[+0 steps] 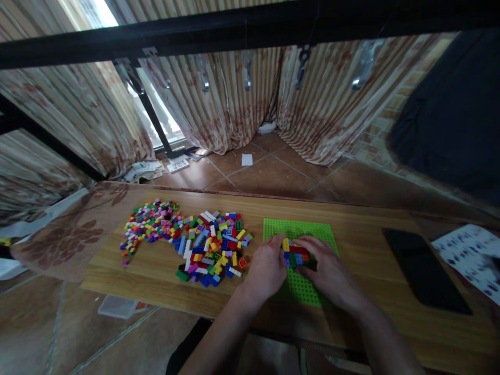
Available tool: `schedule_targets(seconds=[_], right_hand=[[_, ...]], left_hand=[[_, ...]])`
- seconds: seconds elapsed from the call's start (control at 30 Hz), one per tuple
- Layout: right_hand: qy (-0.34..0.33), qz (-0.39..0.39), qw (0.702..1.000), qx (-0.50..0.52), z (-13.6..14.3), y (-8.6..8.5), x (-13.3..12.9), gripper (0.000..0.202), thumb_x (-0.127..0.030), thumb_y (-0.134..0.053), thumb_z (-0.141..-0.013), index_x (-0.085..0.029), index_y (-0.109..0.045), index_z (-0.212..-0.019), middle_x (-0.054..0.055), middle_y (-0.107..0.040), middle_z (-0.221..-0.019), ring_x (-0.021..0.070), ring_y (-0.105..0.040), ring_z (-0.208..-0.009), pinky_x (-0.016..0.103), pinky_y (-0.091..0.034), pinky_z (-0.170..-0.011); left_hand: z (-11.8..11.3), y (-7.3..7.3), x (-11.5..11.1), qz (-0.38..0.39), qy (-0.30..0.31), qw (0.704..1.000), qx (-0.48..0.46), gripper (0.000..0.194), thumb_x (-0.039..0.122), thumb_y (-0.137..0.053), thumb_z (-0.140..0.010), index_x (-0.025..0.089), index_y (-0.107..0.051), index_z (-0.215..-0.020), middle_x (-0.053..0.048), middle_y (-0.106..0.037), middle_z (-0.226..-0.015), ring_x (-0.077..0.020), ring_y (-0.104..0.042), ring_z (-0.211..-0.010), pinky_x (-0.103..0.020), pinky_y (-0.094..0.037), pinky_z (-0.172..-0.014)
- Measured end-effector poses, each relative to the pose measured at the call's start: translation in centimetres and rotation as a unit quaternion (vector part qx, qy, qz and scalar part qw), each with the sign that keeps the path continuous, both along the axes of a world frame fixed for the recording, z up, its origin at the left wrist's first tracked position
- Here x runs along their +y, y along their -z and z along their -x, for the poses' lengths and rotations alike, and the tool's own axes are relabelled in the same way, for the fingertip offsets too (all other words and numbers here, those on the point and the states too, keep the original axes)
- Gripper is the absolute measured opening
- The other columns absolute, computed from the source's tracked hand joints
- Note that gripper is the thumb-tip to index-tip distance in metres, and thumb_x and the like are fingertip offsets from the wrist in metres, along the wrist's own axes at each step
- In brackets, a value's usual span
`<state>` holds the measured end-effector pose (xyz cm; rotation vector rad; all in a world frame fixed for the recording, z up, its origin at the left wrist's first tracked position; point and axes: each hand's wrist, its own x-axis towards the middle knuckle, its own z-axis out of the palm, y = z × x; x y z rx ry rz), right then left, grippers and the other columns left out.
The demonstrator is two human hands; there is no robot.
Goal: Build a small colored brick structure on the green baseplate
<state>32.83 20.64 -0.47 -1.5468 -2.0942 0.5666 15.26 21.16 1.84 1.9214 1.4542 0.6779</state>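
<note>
A block of joined coloured bricks (296,254), with yellow, red, blue and green pieces, is held over the bright green studded baseplate (300,291). My left hand (267,264) grips its left side, fingers bent against it. On its right side my right hand (326,265) has its fingers and thumb pressed around it. The fingers hide parts of the block, and whether it touches the baseplate cannot be told. Left of my hands lies a loose pile of larger bricks (213,247) in many colours. Farther left is a pile of smaller bricks (152,223).
The piles and baseplate are on a long wooden table (367,245). A dark flat panel (425,271) lies at the right, beside a printed sheet (469,255). A clear plastic container (117,306) sits on the floor at lower left. Behind the table hang striped curtains (226,104).
</note>
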Motion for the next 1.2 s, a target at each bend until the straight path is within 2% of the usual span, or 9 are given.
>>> schedule_targets(seconds=[0.53,0.83,0.93,1.07,1.2], right_hand=[[-0.009,-0.02,1.0,0.002,-0.1,0.8,0.1,0.049,-0.022,-0.063,-0.073,-0.027,-0.059,-0.122,0.007,-0.058,-0.125,0.0299,-0.051,-0.118,0.054,-0.041,-0.101],[0.026,-0.009,0.999,0.046,0.2,-0.8,0.0,0.043,-0.03,-0.066,-0.076,-0.025,-0.06,-0.119,0.008,-0.057,-0.126,0.0279,-0.053,-0.118,0.05,-0.041,-0.102],[0.041,-0.024,0.998,0.051,0.1,-1.2,0.1,0.037,-0.034,-0.06,-0.082,-0.024,-0.061,-0.117,0.009,-0.059,-0.124,0.0277,-0.054,-0.117,0.05,-0.042,-0.101],[0.068,-0.059,0.994,0.06,-0.1,-1.0,0.2,0.028,-0.029,-0.048,-0.089,-0.022,-0.064,-0.111,0.009,-0.064,-0.116,0.0249,-0.057,-0.11,0.048,-0.044,-0.099],[0.079,-0.089,0.991,0.061,-0.2,-0.8,0.3,0.028,-0.025,-0.042,-0.091,-0.022,-0.065,-0.107,0.009,-0.065,-0.112,0.0236,-0.059,-0.107,0.046,-0.046,-0.097]], left_hand=[[-0.2,-0.2,-0.6,0.007,-0.025,1.0,0.009,0.046,0.015,-0.046,-0.085,0.014,-0.048,-0.131,-0.013,-0.06,-0.123,-0.0245,-0.055,-0.116,-0.038,-0.045,-0.101],[0.0,0.0,-0.2,0.012,-0.025,1.0,0.013,0.045,0.01,-0.046,-0.082,0.014,-0.052,-0.127,-0.012,-0.063,-0.116,-0.0226,-0.06,-0.106,-0.036,-0.047,-0.097],[0.0,0.0,-0.2,0.002,-0.018,1.0,0.007,0.044,0.008,-0.044,-0.082,0.014,-0.053,-0.125,-0.012,-0.063,-0.116,-0.0216,-0.06,-0.106,-0.035,-0.048,-0.097],[0.2,0.0,0.1,0.002,-0.017,1.0,0.017,0.046,0.005,-0.04,-0.083,0.012,-0.053,-0.126,-0.013,-0.063,-0.116,-0.0215,-0.06,-0.108,-0.034,-0.048,-0.097],[0.7,0.0,0.5,-0.005,-0.03,0.999,0.028,0.048,0.002,-0.04,-0.081,0.012,-0.053,-0.126,-0.013,-0.064,-0.115,-0.0215,-0.061,-0.106,-0.034,-0.049,-0.095]])
